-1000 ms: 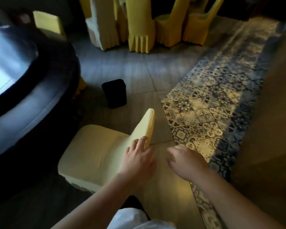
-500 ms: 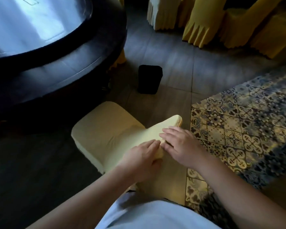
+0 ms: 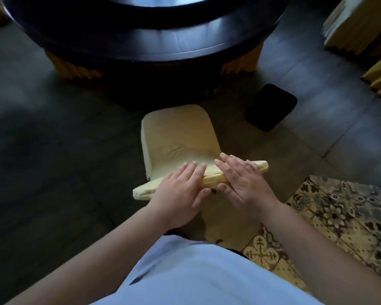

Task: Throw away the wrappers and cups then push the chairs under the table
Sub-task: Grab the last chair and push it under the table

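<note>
The floor is of large grey stone tiles (image 3: 330,89), dim and faintly glossy, darkest at the left. At the lower right lies a band of patterned yellow-and-grey ornamental tiles (image 3: 339,219) with floral motifs. Pale light glints off the rim of the round, dark, polished bench (image 3: 163,40) at the top. Beside its base stands a small black rectangular bin (image 3: 271,106). Pleated yellow fabric covers (image 3: 359,25) show at the upper right.

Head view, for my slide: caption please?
Both hands, left hand and right hand, grip yellow chair facing table.
</note>
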